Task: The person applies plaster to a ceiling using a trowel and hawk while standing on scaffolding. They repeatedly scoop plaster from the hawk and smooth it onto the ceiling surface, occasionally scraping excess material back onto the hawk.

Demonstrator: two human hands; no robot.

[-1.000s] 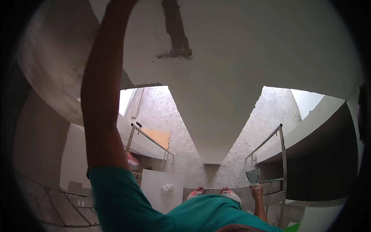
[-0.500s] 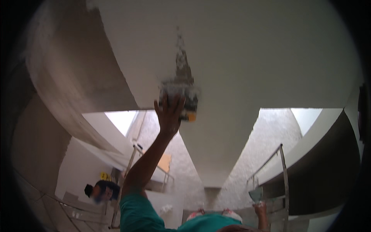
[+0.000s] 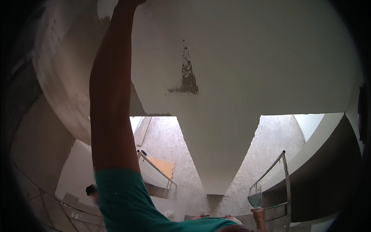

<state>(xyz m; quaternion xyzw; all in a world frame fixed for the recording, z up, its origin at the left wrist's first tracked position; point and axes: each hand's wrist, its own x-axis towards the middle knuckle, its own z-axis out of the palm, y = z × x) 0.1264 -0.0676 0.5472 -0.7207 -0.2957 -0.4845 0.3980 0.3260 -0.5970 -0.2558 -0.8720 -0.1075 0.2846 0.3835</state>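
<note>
My left arm reaches steeply up along the plastered wall (image 3: 224, 69). Only the base of my left hand (image 3: 133, 2) shows at the top edge; its fingers and anything in them are cut off. Dark bare patch (image 3: 189, 79), ragged and narrowing upward, shows in the pale coating to the right of that arm. Low on the right, my right hand (image 3: 259, 213) is closed round the handle of a putty knife (image 3: 254, 200). Its wide grey blade points upward, apart from the wall.
Metal rails (image 3: 286, 181) stand beside my right hand, and another railing (image 3: 158, 168) is right of my left sleeve. At lower left another person's dark cap (image 3: 91, 190) shows, partly hidden by my sleeve. An orange-tan board (image 3: 162, 167) lies below.
My left hand has moved up from the middle of the wall to the top edge, taking its wide blade out of sight. The dark patch now shows uncovered. My right hand still holds the putty knife.
</note>
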